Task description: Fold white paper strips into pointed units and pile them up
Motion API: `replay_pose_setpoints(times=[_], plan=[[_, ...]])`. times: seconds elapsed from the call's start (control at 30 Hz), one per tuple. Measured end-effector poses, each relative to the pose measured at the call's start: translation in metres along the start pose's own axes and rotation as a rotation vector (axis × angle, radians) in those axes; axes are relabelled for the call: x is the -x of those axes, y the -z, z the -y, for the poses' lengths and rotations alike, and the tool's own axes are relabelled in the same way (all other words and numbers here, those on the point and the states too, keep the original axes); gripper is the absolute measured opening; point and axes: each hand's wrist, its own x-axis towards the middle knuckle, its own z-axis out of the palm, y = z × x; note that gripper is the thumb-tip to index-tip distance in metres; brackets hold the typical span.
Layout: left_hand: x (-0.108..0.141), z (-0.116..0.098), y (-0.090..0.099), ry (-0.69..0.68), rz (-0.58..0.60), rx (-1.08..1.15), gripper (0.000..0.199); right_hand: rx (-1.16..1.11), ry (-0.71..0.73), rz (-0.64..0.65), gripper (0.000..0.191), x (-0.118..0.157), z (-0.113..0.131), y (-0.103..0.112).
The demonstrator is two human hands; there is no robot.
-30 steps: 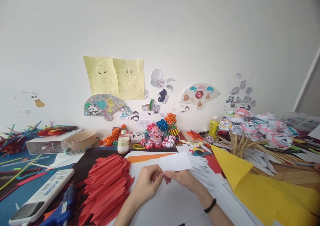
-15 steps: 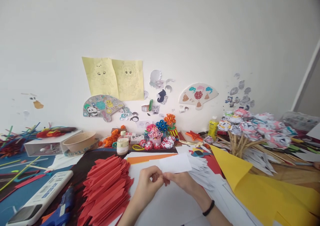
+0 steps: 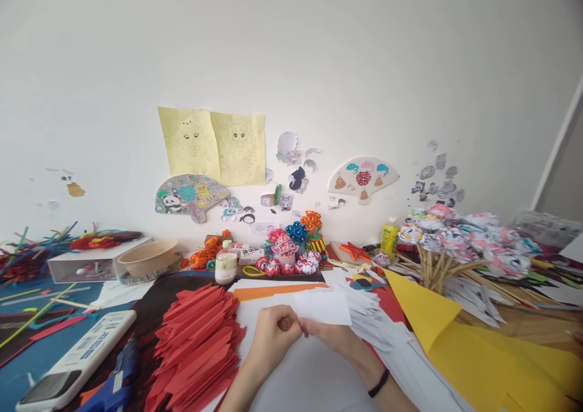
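Note:
A white strip of paper [image 3: 324,307] is pinched between my two hands, its free end reaching to the right above my right hand. My left hand [image 3: 276,334] has its fingers curled round, thumb and fingertips closed at the strip's near left end. The fingertips of my right hand [image 3: 334,337] meet them there, closed on the same paper. Both hands are over large white sheets [image 3: 300,375]. Left of them lies a heap of folded red paper strips [image 3: 200,345]; to the right, a pile of white paper strips [image 3: 368,309].
Yellow sheets [image 3: 492,357] spread at the right, below a bunch of paper flowers [image 3: 464,236] on sticks. A blue glue gun [image 3: 118,375] and a white power strip [image 3: 82,357] lie at the left. A small bottle [image 3: 226,263] stands behind the red heap.
The view has shifted slightly. My hands keep their pinch on the white paper strip, whose free end now tilts a little lower to the right.

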Motion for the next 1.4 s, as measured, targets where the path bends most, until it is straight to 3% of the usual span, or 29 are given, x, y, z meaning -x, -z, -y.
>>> replay_pose_setpoints(times=[0.07,0.17,0.3,0.4,0.5,0.57,0.73,0.87,1.1,1.2,1.3,1.4], plan=[[-0.002,0.004,0.004,0.016,-0.045,-0.062,0.013,-0.047,0.028,0.001,0.031,0.001,0.005,0.003],[-0.005,0.006,0.005,0.007,-0.006,-0.057,0.011,-0.057,-0.05,-0.033,0.033,0.002,0.009,0.009],[-0.004,0.006,-0.003,-0.045,-0.003,-0.132,0.021,-0.093,0.027,0.116,0.032,-0.001,0.01,0.011],[-0.002,0.01,-0.005,-0.004,-0.032,-0.246,0.033,-0.167,0.07,0.188,0.032,-0.003,0.006,0.007],[-0.003,0.014,0.0,-0.016,-0.099,-0.16,0.017,-0.215,0.011,0.229,0.035,-0.004,0.0,0.005],[-0.005,0.015,0.006,-0.015,-0.102,-0.058,0.011,-0.216,-0.021,0.232,0.036,-0.005,-0.004,0.006],[-0.007,0.016,0.011,0.088,-0.021,0.053,0.038,-0.188,-0.024,0.237,0.038,-0.007,-0.009,0.006],[-0.007,0.015,0.008,0.025,0.036,0.252,0.027,-0.178,0.037,0.251,0.036,-0.008,-0.009,0.002],[-0.007,0.012,0.01,-0.104,-0.088,0.096,0.017,-0.177,0.041,0.208,0.034,-0.009,-0.006,0.003],[-0.007,0.012,0.01,-0.091,-0.084,0.107,0.031,-0.157,0.011,0.211,0.035,-0.009,-0.01,0.002],[-0.006,0.012,0.008,-0.066,-0.06,0.088,0.03,-0.121,-0.007,0.236,0.036,-0.01,-0.015,-0.001],[-0.005,0.013,0.008,-0.065,-0.114,0.038,0.028,-0.12,0.022,0.134,0.035,-0.012,-0.015,0.0]])
